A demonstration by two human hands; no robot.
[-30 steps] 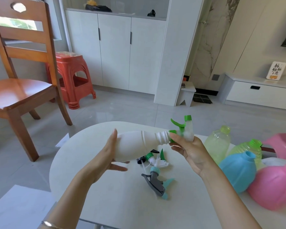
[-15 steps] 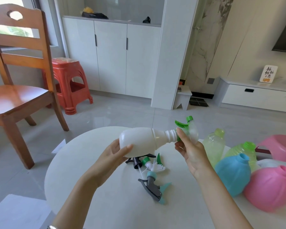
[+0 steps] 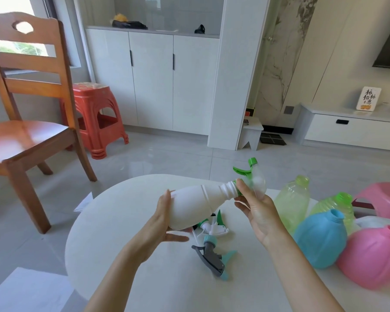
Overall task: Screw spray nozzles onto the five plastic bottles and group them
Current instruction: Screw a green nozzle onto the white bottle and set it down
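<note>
My left hand point(image 3: 161, 224) cups the base of a white bottle point(image 3: 196, 204) held sideways above the round white table point(image 3: 122, 255). My right hand point(image 3: 256, 209) grips a green and white spray nozzle point(image 3: 252, 179) at the bottle's ribbed neck. Two clear green bottles point(image 3: 294, 203) point(image 3: 334, 207), a blue bottle point(image 3: 320, 239) and a pink bottle point(image 3: 374, 257) lie at the right. Loose nozzles lie under the white bottle: a grey and teal one point(image 3: 213, 258) and a white and green one point(image 3: 212, 227).
A wooden chair point(image 3: 25, 136) and a red plastic stool point(image 3: 95, 118) stand on the floor to the left. A pink stool point(image 3: 383, 199) sits beyond the bottles at the right. White cabinets line the far wall.
The white bottle has tilted, neck up toward the right. My right hand has turned on the nozzle at the neck, and my left hand has shifted its hold on the base.
</note>
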